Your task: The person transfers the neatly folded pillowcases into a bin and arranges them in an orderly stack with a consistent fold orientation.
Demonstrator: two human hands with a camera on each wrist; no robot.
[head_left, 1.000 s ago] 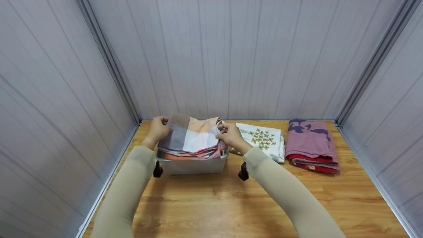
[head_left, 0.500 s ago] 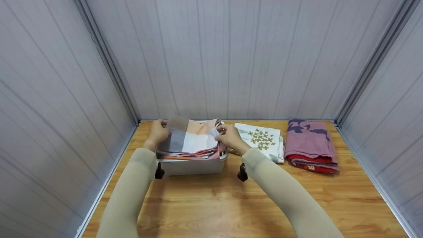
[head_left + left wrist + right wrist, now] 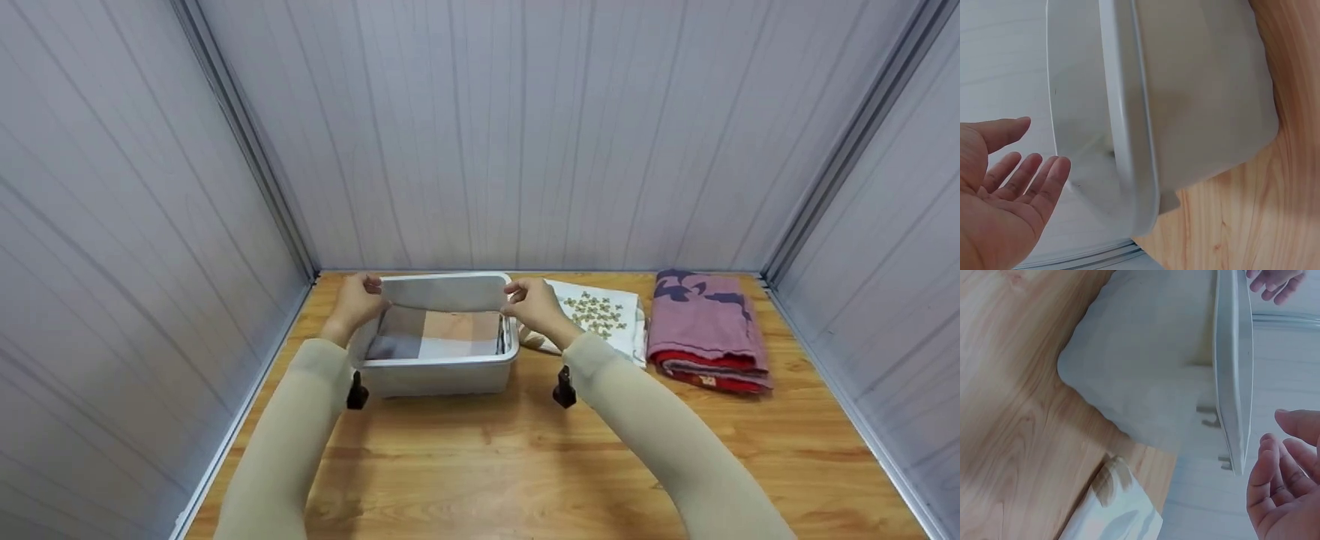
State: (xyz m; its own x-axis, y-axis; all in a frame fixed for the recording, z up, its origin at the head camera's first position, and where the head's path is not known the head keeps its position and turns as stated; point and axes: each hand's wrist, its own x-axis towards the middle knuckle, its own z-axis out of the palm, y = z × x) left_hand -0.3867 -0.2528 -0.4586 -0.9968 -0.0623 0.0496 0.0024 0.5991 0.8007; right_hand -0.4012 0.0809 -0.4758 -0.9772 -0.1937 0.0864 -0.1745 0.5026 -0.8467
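Note:
A folded checked cloth [image 3: 459, 335] in grey, white and peach lies down inside a pale plastic bin [image 3: 439, 380]. At the bin's left side my left hand [image 3: 355, 306] hovers by the rim. The left wrist view shows that hand [image 3: 1013, 197] holding nothing, its fingers loosely bent and thumb apart. On the other side, my right hand [image 3: 538, 307] is beside the right rim. In the right wrist view its relaxed fingers [image 3: 1264, 475] are bent and hold nothing. The lower layers of the cloth are hidden by the bin wall.
Right of the bin lies a folded white cloth [image 3: 596, 315] with gold flower shapes. Beyond it is a folded purple cloth [image 3: 701, 319] with red layers. Grey panel walls [image 3: 480, 135] enclose the wooden tabletop [image 3: 480, 465] at the back and sides.
The checked cloth has dropped from above the rim down into the bin, and both hands have let go of it. The right hand has shifted slightly right.

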